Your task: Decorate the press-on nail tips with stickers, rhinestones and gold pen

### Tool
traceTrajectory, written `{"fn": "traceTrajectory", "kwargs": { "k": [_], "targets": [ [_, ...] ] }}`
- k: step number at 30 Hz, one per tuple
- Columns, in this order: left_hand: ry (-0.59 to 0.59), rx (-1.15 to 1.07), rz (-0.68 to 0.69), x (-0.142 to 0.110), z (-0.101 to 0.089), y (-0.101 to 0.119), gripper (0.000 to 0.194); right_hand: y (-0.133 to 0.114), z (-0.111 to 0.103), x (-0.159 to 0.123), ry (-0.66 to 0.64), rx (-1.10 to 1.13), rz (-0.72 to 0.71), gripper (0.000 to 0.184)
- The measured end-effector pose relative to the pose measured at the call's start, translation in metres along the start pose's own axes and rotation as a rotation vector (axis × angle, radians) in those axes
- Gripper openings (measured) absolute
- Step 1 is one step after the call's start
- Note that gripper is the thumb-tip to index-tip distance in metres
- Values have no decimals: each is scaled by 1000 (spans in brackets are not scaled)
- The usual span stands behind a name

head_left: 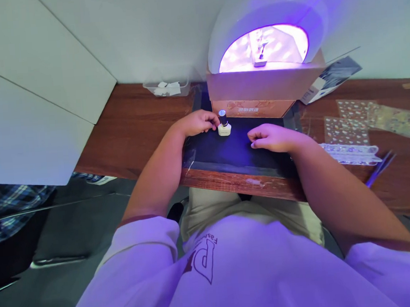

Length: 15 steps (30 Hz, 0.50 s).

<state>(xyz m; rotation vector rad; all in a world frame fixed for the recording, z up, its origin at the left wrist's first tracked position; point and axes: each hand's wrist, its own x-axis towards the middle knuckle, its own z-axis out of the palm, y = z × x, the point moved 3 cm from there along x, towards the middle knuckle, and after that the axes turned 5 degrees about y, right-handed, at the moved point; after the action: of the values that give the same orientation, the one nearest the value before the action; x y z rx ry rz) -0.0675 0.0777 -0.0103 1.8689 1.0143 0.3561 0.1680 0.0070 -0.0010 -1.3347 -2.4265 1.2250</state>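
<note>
A small white nail polish bottle point(224, 130) with a black, shiny-topped cap stands upright on a black mat point(226, 152). My left hand point(202, 122) is at the bottle's left side, its bent fingers a little apart; whether a fingertip touches the bottle I cannot tell. Further right, my right hand point(269, 138) rests at the mat with its fingers curled in and nothing visible in them. Behind both, a white nail lamp point(268, 18) glows violet. Inside it a small dark-tipped piece point(261, 52) stands on a light block point(260, 63).
Cardboard boxes point(249, 84) support the lamp. A clear plastic tub point(185, 86) with white pieces sits back left. At the right lie patterned sticker sheets point(347, 130), a clear tray point(350, 155), thin sticks point(380, 170) and a tilted box point(334, 79). The wooden table's front edge point(243, 186) is close to my body.
</note>
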Motion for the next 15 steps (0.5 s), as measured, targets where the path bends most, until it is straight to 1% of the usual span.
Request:
{"fn": "traceTrajectory", "kwargs": {
  "k": [9, 15],
  "targets": [
    [24, 49, 45, 4, 1, -9, 21, -1, 1, 1, 10, -9, -22, 22],
    [85, 81, 43, 3, 8, -7, 21, -3, 1, 2, 10, -26, -30, 22]
  ]
}}
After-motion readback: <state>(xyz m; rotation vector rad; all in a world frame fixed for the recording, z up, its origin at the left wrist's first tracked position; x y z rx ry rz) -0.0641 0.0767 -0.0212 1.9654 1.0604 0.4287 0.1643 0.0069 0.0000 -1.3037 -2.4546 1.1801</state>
